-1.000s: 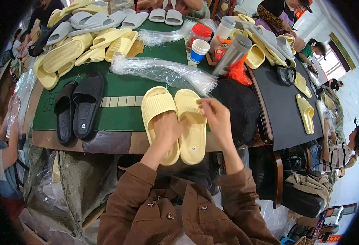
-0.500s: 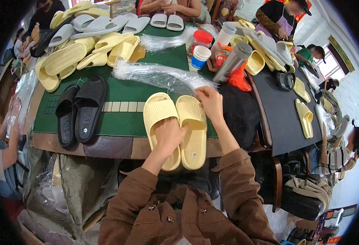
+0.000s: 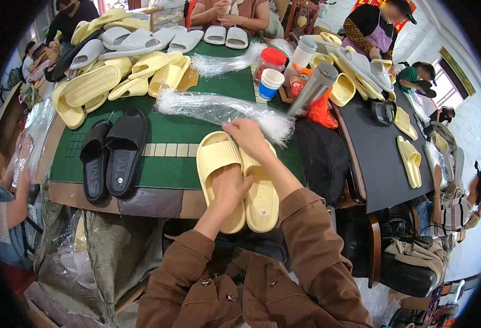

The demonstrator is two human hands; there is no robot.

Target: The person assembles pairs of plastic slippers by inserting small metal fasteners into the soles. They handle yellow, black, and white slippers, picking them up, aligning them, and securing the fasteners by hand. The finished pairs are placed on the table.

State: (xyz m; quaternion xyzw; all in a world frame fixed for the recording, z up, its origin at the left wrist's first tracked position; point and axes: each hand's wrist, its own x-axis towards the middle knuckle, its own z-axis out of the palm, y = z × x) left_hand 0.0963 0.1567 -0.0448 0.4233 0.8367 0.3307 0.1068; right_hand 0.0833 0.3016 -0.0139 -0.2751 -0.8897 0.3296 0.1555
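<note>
A pair of pale yellow slides, the left slide [image 3: 216, 154] and the right slide [image 3: 262, 205], lies side by side at the table's front edge, heels jutting over it. Inside the left slide, under its strap, my left hand [image 3: 228, 188] grips it, its fingertips hidden and its thumb reaching toward the right slide. My right hand [image 3: 247, 139] is over the right slide's strap, fingers pinched near the gap between the slides. Whatever is in that pinch is too small to make out. Beyond it lies a bundle of clear plastic strands [image 3: 224, 109] in a see-through wrap.
Two black slides [image 3: 125, 150] lie on the green mat [image 3: 180, 175] at left. Yellow and grey slides [image 3: 95, 86] are heaped behind them. A steel flask [image 3: 314, 90], a white-blue cup [image 3: 270, 83] and a red-lidded jar [image 3: 272, 59] stand back right. Other people work around.
My right hand has moved left, from the right slide's outer side across its strap toward the gap between the slides. My left hand stays inside the left slide.
</note>
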